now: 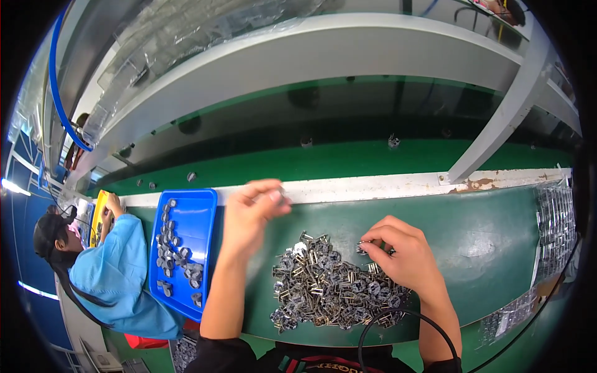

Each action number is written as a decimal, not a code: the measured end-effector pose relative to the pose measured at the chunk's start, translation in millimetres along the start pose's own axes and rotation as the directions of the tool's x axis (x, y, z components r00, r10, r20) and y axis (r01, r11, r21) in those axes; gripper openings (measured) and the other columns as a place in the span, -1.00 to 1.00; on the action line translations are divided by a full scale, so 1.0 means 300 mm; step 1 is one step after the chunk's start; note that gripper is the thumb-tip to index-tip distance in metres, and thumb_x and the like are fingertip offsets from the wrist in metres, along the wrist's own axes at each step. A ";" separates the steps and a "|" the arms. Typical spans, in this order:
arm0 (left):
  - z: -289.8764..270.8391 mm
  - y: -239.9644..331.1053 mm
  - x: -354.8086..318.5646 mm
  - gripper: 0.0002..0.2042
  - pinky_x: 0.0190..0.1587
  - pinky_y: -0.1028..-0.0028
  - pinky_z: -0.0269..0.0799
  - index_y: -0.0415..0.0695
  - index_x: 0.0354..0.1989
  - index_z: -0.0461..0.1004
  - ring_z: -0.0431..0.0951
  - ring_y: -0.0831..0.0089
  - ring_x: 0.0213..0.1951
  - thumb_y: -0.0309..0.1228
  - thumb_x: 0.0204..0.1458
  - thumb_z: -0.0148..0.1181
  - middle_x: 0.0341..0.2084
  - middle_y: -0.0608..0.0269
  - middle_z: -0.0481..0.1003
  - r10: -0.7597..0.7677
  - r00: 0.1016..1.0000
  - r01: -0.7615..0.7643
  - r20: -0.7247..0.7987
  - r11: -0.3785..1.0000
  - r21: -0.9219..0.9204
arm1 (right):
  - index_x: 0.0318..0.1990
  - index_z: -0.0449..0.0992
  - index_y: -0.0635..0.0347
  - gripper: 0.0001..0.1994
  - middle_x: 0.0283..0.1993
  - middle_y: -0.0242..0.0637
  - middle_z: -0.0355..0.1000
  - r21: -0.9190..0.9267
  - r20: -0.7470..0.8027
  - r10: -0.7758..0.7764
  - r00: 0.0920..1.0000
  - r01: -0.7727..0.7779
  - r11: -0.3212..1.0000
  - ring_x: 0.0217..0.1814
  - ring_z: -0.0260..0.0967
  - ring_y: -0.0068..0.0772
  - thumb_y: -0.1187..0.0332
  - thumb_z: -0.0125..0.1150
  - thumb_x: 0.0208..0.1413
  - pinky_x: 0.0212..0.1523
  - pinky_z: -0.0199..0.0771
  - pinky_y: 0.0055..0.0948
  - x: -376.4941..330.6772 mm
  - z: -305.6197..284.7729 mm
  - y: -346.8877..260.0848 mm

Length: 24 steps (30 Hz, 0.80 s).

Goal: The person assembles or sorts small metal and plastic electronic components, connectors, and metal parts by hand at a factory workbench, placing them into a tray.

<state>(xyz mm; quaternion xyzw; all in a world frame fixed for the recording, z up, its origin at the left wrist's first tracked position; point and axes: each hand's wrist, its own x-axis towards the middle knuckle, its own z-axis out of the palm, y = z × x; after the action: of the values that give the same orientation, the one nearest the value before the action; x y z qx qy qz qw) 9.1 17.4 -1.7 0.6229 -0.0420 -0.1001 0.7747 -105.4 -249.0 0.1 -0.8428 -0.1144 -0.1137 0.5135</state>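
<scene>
A pile of small silver and black metal parts [329,289] lies on the green bench [485,230] in front of me. My left hand [252,214] is raised at the bench's far white edge, fingertips pinched on one small metal part [283,198]. My right hand [401,252] rests at the pile's upper right, fingers pinched on another small part [362,248]. A blue tray [193,214] to the left holds several round dark parts [177,255].
A co-worker in a light blue top [118,273] and black cap sits at the left by a yellow tray [98,211]. Strips of metal parts [555,227] lie at the right. A green conveyor belt [336,158] runs behind the bench under white shelving [323,53].
</scene>
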 end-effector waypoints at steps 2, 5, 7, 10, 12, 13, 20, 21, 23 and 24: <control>0.067 -0.009 -0.111 -0.71 -0.09 0.41 0.59 -0.30 -0.03 0.54 0.62 0.33 -0.18 -0.67 0.03 0.28 -0.19 0.12 0.57 -0.065 0.990 0.077 0.126 0.993 -0.094 | -0.28 0.58 0.24 -0.88 -0.32 -0.26 0.50 0.047 -0.019 -0.024 1.000 0.024 0.999 -0.39 0.52 -0.37 0.56 0.37 0.00 -0.43 0.50 -0.44 0.004 0.024 -0.014; 0.129 -0.013 -0.194 -0.66 -0.10 0.45 0.60 -0.30 0.00 0.54 0.62 0.43 -0.20 -0.68 0.00 0.33 -0.15 0.17 0.56 -0.066 0.975 0.067 0.214 0.998 0.001 | -0.26 0.60 0.24 -0.86 -0.31 -0.26 0.52 0.107 -0.074 -0.047 0.996 0.055 0.993 -0.40 0.50 -0.45 0.58 0.38 0.00 -0.46 0.49 -0.48 0.014 0.057 -0.036; 0.148 -0.044 -0.216 -0.62 -0.16 0.49 0.58 -0.21 0.01 0.56 0.61 0.49 -0.25 -0.64 -0.04 0.36 -0.13 0.18 0.53 0.124 0.960 -0.203 0.249 0.924 0.323 | -0.28 0.61 0.27 -0.85 -0.32 -0.22 0.51 0.089 -0.151 -0.070 0.986 0.084 0.992 -0.41 0.48 -0.41 0.61 0.40 -0.03 -0.49 0.48 -0.47 0.017 0.075 -0.049; 0.163 -0.048 -0.244 -0.60 -0.23 0.51 0.55 -0.12 -0.01 0.58 0.59 0.51 -0.31 -0.64 -0.10 0.36 -0.15 0.19 0.52 0.114 0.944 -0.275 0.311 0.792 0.544 | -0.31 0.60 0.28 -0.85 -0.35 -0.22 0.50 -0.037 -0.167 -0.163 0.972 0.159 0.987 -0.42 0.48 -0.35 0.60 0.41 -0.07 -0.50 0.47 -0.44 0.008 0.091 -0.052; 0.174 -0.063 -0.246 -0.59 -0.28 0.50 0.53 -0.11 -0.05 0.59 0.58 0.51 -0.36 -0.66 -0.15 0.35 -0.19 0.22 0.49 0.134 0.944 -0.284 0.301 0.794 0.537 | -0.33 0.59 0.29 -0.84 -0.36 -0.23 0.50 -0.085 -0.121 -0.212 0.970 0.203 0.976 -0.42 0.48 -0.32 0.60 0.42 -0.10 -0.50 0.47 -0.42 0.011 0.095 -0.057; 0.176 -0.064 -0.247 -0.60 -0.29 0.50 0.53 -0.10 -0.05 0.60 0.58 0.52 -0.37 -0.66 -0.14 0.34 -0.20 0.24 0.47 0.114 0.941 -0.278 0.319 0.797 0.535 | -0.34 0.58 0.29 -0.83 -0.37 -0.24 0.49 -0.128 -0.089 -0.263 0.961 0.251 0.959 -0.42 0.47 -0.28 0.60 0.42 -0.13 -0.50 0.46 -0.41 0.011 0.098 -0.058; 0.166 -0.066 -0.253 -0.56 -0.28 0.53 0.53 -0.10 0.01 0.60 0.59 0.54 -0.36 -0.67 -0.12 0.33 -0.20 0.26 0.45 -0.037 0.939 -0.108 0.341 0.912 0.397 | -0.36 0.57 0.27 -0.81 -0.38 -0.28 0.49 -0.184 -0.034 -0.338 0.941 0.326 0.927 -0.43 0.47 -0.29 0.60 0.43 -0.19 -0.51 0.46 -0.41 0.010 0.124 -0.054; 0.166 -0.067 -0.254 -0.56 -0.28 0.53 0.53 -0.10 0.01 0.60 0.59 0.54 -0.36 -0.67 -0.12 0.33 -0.20 0.26 0.45 -0.038 0.940 -0.106 0.340 0.913 0.393 | -0.36 0.57 0.27 -0.81 -0.37 -0.29 0.49 -0.191 -0.038 -0.339 0.940 0.326 0.926 -0.42 0.47 -0.30 0.60 0.43 -0.19 -0.50 0.46 -0.41 0.009 0.123 -0.059; 0.168 -0.068 -0.251 -0.55 -0.25 0.54 0.53 -0.11 0.03 0.60 0.60 0.54 -0.32 -0.68 -0.11 0.33 -0.18 0.25 0.46 -0.067 0.936 -0.059 0.347 0.938 0.342 | -0.37 0.57 0.26 -0.81 -0.36 -0.30 0.49 -0.201 -0.044 -0.339 0.940 0.324 0.924 -0.41 0.47 -0.30 0.61 0.43 -0.19 -0.50 0.47 -0.41 0.004 0.124 -0.061; 0.170 -0.068 -0.251 -0.55 -0.25 0.54 0.53 -0.11 0.03 0.60 0.60 0.54 -0.32 -0.68 -0.11 0.33 -0.18 0.25 0.46 -0.066 0.934 -0.060 0.351 0.939 0.339 | -0.36 0.57 0.25 -0.81 -0.34 -0.31 0.49 -0.224 -0.054 -0.337 0.940 0.318 0.921 -0.40 0.48 -0.31 0.61 0.43 -0.19 -0.50 0.47 -0.42 -0.003 0.126 -0.057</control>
<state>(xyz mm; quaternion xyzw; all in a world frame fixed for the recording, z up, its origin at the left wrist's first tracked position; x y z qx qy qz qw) -76.3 -20.0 -5.7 0.7201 -0.1977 -0.2037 0.6332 -108.7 -207.9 -2.8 -0.8557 -0.2172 -0.2480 0.3990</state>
